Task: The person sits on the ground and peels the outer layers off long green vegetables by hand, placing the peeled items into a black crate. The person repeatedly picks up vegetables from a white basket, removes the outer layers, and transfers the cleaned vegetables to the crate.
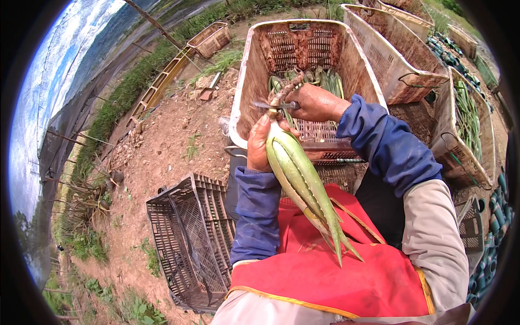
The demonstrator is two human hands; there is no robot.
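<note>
My left hand [260, 145] is closed round the pale base of an aloe vera plant [297, 170], whose long green leaves hang toward me over a red apron [336, 276]. My right hand [319, 103] grips a knife [268, 105], its slightly blurred blade lying across the plant just above my left fingers. Beyond the blade, a brown knobbly root stem [287, 88] sticks up. Both hands are over the near part of a dirty, pale plastic crate [245, 81]. More cut green plant pieces [331, 82] lie at its far end.
An empty black crate [187, 238] stands on reddish soil at my left. More pale crates [395, 54] line the right, one holding green leaves [467, 116]. Dark tubular pieces [490, 254] lie at far right. A yellow ladder-like frame [157, 89] rests by the grass.
</note>
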